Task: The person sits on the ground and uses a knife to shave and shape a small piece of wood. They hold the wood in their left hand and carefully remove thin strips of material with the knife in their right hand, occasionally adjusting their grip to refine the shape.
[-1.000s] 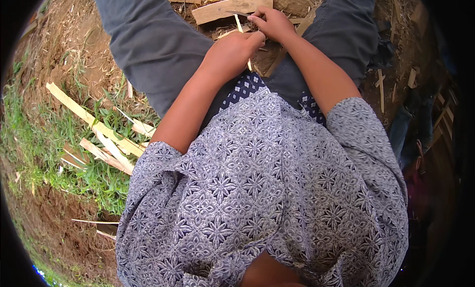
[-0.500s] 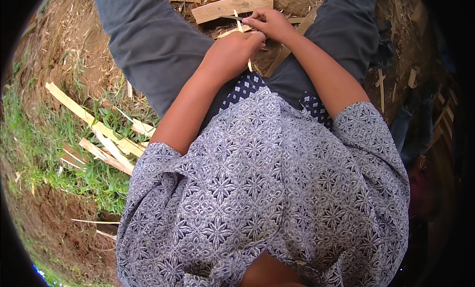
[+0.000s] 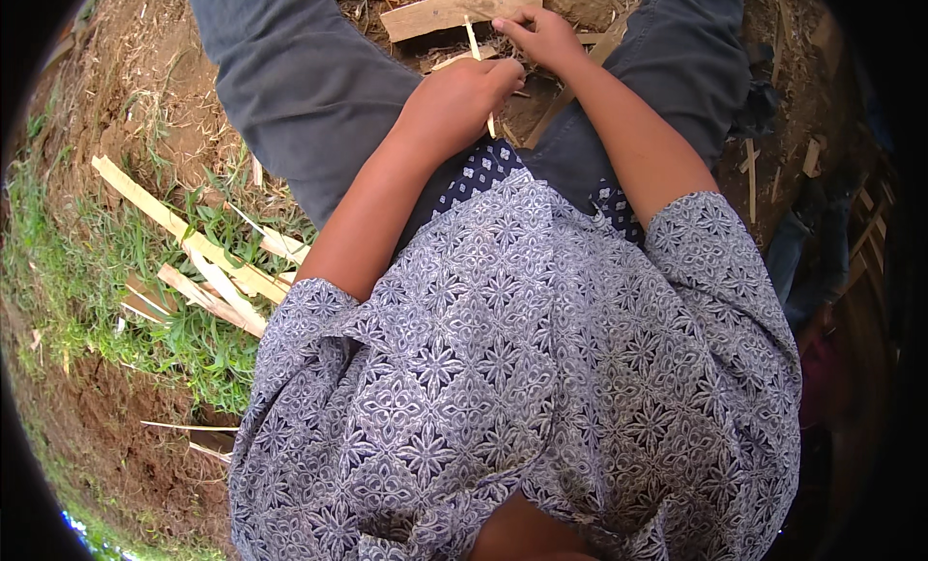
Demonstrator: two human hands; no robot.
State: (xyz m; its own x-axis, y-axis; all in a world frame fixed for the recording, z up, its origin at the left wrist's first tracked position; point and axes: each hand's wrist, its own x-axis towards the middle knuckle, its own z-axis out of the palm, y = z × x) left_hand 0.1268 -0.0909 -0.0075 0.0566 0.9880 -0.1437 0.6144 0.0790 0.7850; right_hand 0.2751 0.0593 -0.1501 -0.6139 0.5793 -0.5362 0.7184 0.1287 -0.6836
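My left hand [image 3: 457, 99] is closed around a thin, pale wooden strip [image 3: 473, 39]. One end of the strip stands out beyond the fist, and its other end [image 3: 491, 126] shows below, near my lap. Just up and to the right, my right hand [image 3: 539, 37] has its fingers pinched together, apart from the strip. It grips a small knife, whose dark blade is faint and blurred now against a curved wooden board [image 3: 459, 10]. The handle is hidden in the fingers.
My trousered legs [image 3: 290, 87] are spread on either side. Long split wood pieces [image 3: 184, 237] lie on the grass at the left. A wooden slat [image 3: 556, 112] lies by my right thigh, with shavings on the brown soil [image 3: 135, 87].
My right hand has moved slightly up and right with the knife, off the strip that its blade crossed before. My left hand still holds the strip in nearly the same place.
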